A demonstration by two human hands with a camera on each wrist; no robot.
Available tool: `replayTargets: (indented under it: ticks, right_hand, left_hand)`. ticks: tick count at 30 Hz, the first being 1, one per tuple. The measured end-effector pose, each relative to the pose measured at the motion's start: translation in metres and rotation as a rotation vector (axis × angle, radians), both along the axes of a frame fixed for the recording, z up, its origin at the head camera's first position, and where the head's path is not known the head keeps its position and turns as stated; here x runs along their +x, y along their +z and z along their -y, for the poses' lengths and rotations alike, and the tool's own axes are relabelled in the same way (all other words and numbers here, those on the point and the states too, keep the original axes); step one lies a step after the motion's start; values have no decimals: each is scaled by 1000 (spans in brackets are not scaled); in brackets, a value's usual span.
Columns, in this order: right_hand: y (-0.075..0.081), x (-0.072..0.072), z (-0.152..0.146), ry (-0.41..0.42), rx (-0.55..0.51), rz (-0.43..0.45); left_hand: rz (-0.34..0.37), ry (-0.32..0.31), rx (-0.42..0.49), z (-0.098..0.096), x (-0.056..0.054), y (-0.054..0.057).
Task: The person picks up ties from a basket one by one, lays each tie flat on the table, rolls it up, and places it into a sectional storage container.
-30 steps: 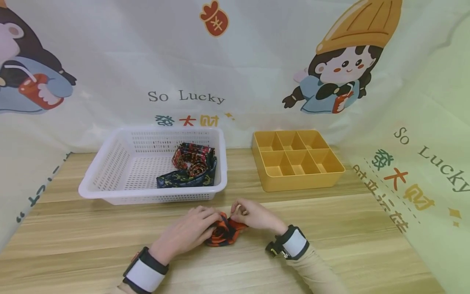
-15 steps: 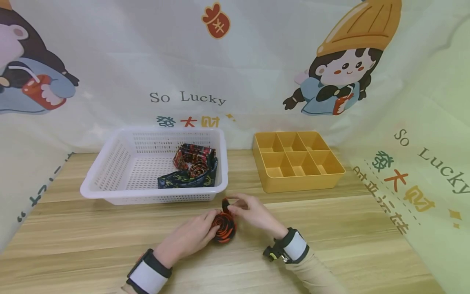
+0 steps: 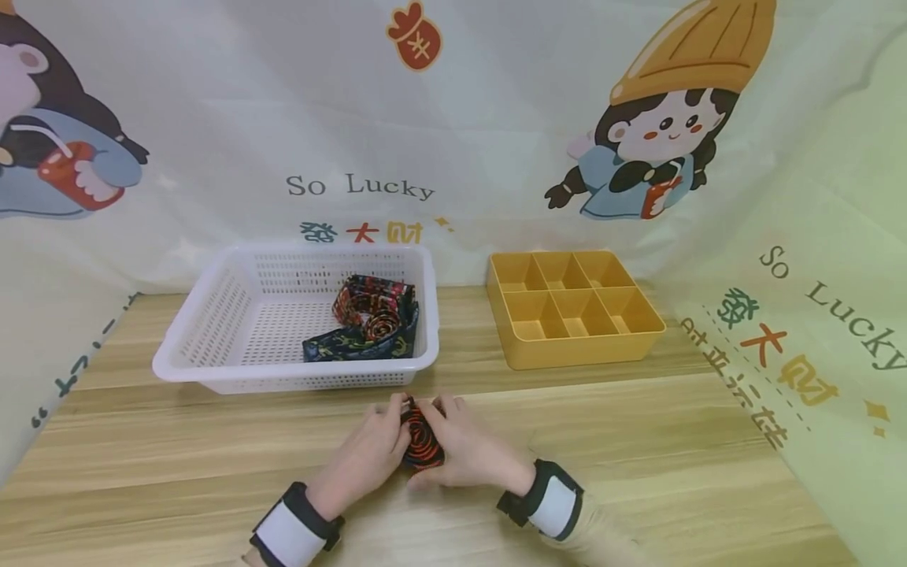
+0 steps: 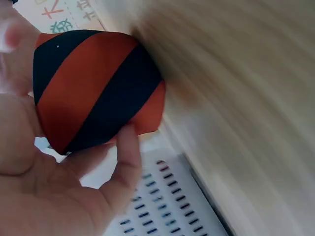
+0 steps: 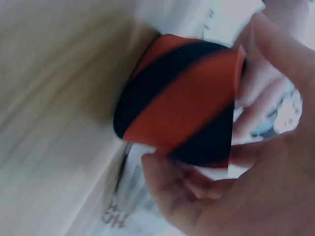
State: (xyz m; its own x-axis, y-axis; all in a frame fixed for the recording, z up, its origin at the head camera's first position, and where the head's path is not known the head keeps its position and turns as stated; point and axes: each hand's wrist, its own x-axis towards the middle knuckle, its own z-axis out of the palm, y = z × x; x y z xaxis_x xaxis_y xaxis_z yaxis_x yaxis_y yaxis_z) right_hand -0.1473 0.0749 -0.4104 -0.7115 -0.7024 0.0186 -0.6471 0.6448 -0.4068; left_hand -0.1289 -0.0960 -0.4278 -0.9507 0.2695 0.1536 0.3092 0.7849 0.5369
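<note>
A rolled-up tie with orange and black stripes (image 3: 422, 439) stands on the wooden table (image 3: 638, 441), in front of the white basket. My left hand (image 3: 372, 457) and my right hand (image 3: 464, 449) cup it from both sides, fingers curled round the roll. In the left wrist view the striped roll (image 4: 96, 88) fills the upper left, held by my thumb and fingers. The right wrist view shows the same roll (image 5: 184, 105) pinched between my fingers and thumb.
A white perforated basket (image 3: 212, 331) at the back left holds other patterned ties (image 3: 368, 319). A yellow tray with several compartments (image 3: 574, 346) stands at the back right. A printed cloth backdrop (image 3: 460, 118) hangs behind and along both sides.
The loose end of the tie has been wound in. Both hands have closed in round the roll, the right hand moving left and nearer to me.
</note>
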Motion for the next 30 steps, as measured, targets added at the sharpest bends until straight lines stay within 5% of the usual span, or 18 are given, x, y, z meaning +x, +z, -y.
replayTargets:
  ticks: [7,16,21,24,30]
  right_hand:
    - [-6,14,10,-35,176,-205]
    - [5,-7,-8,-76,188,-41]
    - [21,-28,-39,-156,103,-33]
    - [36,-38,-64,-239,39,-105]
    - [71,-64,-103,-569,-161,-251]
  left_hand:
    - [148,2,95,-9,7,1]
    - [189,-69,222,-19,3,3]
    - [13,-114,265,-41,-15,14]
    - [-123,-118,263,-58,-31,21]
    - [-264,-236,3,-92,-63,26]
